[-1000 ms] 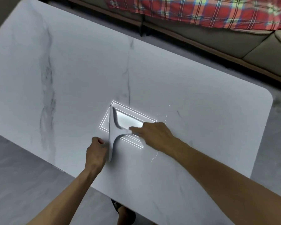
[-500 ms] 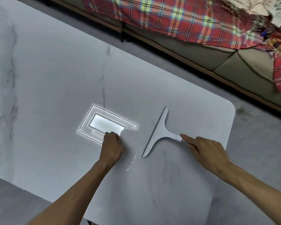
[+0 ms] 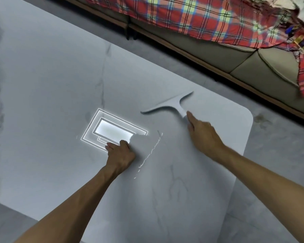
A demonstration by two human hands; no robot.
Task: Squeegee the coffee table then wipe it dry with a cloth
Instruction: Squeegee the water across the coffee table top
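The squeegee (image 3: 172, 105) lies flat on the table (image 3: 42, 76), out toward the far right corner, with its blade pointing away and its handle running back to the right hand (image 3: 202, 135). The forefinger reaches out straight and touches the handle's end. The other fingers are blurred, so I cannot tell whether they grip the handle or only rest beside it.

The left hand (image 3: 120, 153) sits knuckles-down near the middle of the table, fingers curled together into a loose fist at the edge of a bright lamp reflection (image 3: 111, 130). I see nothing held in it.

A thin broken line of water beads (image 3: 147, 156) runs slantwise between the two hands. It looks to me like the ridge a blade leaves at the edge of a pass. The corner of the reflection nearest the left hand is hazy, which suggests a film of wet there.

So my guess is that the squeegee work is partly done, with at least that line and the near right part of the top left to clear. The drying has not begun, and no cloth is anywhere in sight on the table. Beyond it there is only floor (image 3: 279, 146), then a sofa (image 3: 253, 67) with a plaid blanket (image 3: 191, 16).
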